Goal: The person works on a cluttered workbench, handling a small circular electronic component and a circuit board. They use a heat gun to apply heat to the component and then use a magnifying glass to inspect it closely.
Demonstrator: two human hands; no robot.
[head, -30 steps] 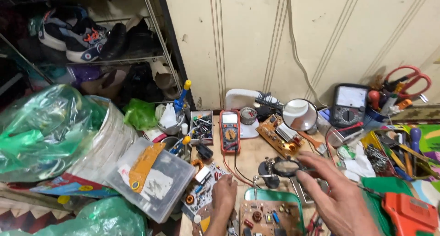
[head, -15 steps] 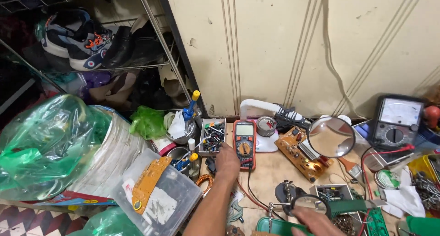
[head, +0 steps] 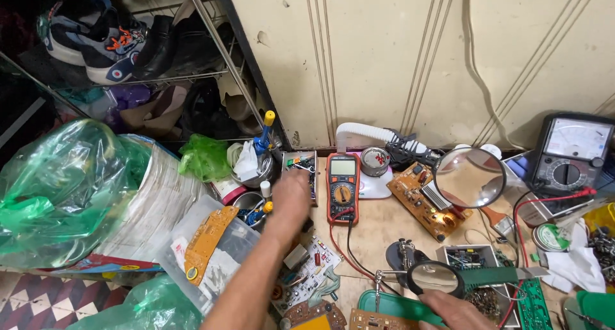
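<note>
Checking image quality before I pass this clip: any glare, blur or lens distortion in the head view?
Head view: even light, mostly sharp; the left hand looks slightly motion-blurred; the large magnifying glass washes out pale with reflection; the wall's grooves and shoe rack lean outward, wide-angle distortion; the right hand is cropped by the bottom edge.

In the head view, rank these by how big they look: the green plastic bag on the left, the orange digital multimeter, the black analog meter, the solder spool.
1. green plastic bag, by far
2. black analog meter
3. orange digital multimeter, close to the analog meter, which the frame edge cuts off, so that order is unsure
4. solder spool
</note>
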